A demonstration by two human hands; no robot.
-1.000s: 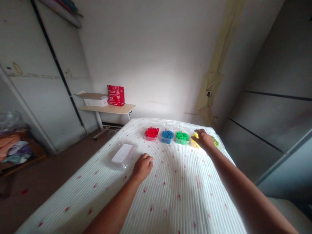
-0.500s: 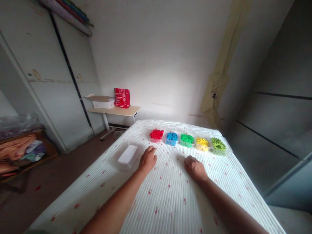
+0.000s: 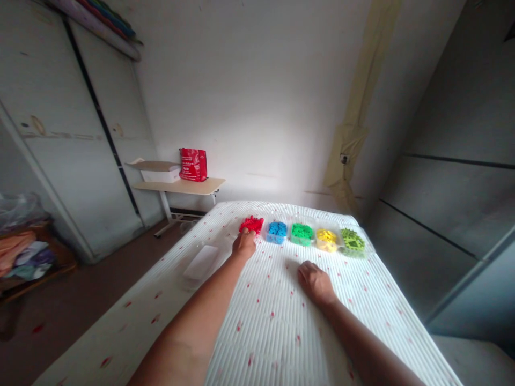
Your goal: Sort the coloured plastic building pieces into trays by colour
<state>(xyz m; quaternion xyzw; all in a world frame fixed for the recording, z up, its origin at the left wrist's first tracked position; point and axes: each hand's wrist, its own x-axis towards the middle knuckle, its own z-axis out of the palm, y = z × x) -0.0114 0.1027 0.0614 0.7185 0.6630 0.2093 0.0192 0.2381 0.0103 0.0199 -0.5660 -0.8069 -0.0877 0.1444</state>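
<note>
My left hand (image 3: 244, 245) reaches to the near side of a clear tub of small red pieces (image 3: 251, 224). Its fingertips overlap the tub's front edge; whether they are closed on anything is too small to make out. Loosely curled, my right hand (image 3: 316, 281) rests on the white quilted cover (image 3: 277, 332), with nothing visible in it. Beyond it stand clear tubs of blue pieces (image 3: 277, 230), green pieces (image 3: 301, 233), yellow pieces (image 3: 326, 238) and olive-green pieces (image 3: 353, 241), in a row. Left of my left forearm lies a white rectangular block (image 3: 201, 262) in a clear tray.
Past the cover's far left corner is a small table (image 3: 181, 186) with a white box (image 3: 161, 174) and a red bag (image 3: 193, 164). A wall (image 3: 265, 107) closes off the back. Folded cloths (image 3: 28, 257) lie in a container at the far left.
My left hand has moved forward from beside the white block to the red tub. My right hand stays curled on the cover. The view has shifted slightly.
</note>
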